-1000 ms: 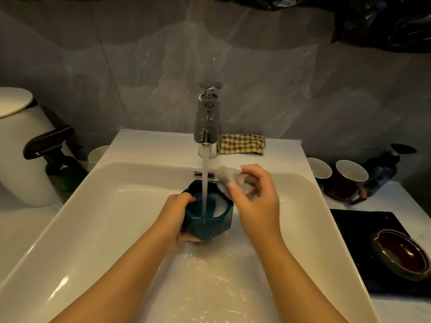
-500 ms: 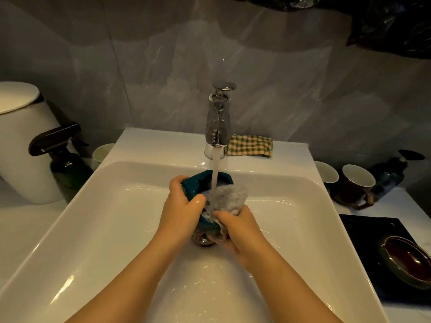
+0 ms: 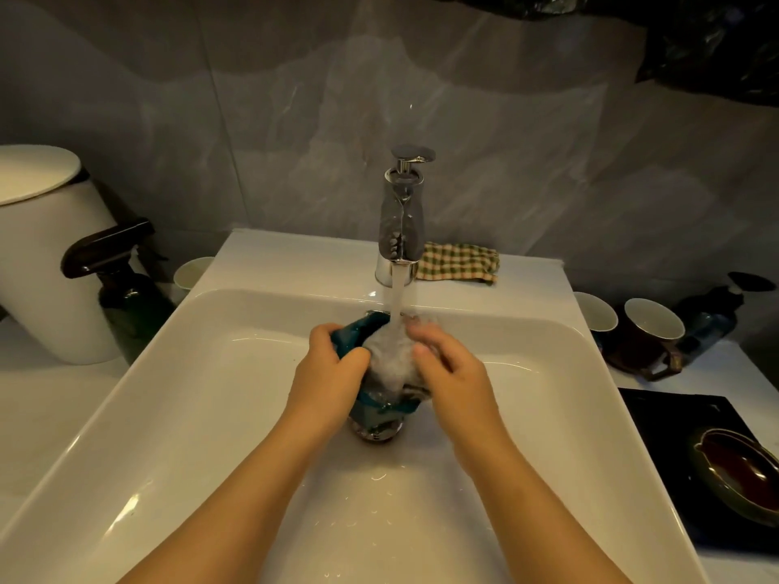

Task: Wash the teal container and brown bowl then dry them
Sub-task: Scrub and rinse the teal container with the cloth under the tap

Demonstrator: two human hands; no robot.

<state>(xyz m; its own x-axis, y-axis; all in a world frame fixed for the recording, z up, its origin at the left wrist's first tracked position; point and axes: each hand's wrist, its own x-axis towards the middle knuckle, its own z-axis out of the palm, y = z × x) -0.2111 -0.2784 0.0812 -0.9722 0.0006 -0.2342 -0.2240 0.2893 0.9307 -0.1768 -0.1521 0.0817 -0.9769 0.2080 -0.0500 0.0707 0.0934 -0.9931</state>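
- Both forearms come up from the bottom of the frame into the white sink point(image 3: 177, 415); they meet at frame centre under the running water.
- Left hand point(image 3: 326, 368) is wrapped around the left side of the teal container point(image 3: 352, 333), thumb over the rim, gripping it above the drain.
- Right hand point(image 3: 453, 370) has fingers curled onto a wet grey cloth point(image 3: 390, 356), pressing it into the container's mouth; a narrow grip, holding the cloth.
- Container sits tilted, mouth facing up and toward the right hand; its lower teal edge shows just below the cloth.
- Key relation: container lies directly left of the right hand, touching via the cloth; left hand is the holder, right hand the scrubber. Next scrub likely needs the left hand to turn it.
- Brown bowl point(image 3: 742, 472) is at lower right, on a dark mat point(image 3: 657, 408), well apart from both hands; right hand is nearer. Looks unwashed, judging by position.
- Tap point(image 3: 401, 223) stands at upper centre, its stream landing on the cloth.
- Checked towel point(image 3: 459, 263) lies behind the tap on the sink ledge, probably for drying.
- Cups point(image 3: 653, 326) are at far right, spray bottle point(image 3: 120, 284) at far left.
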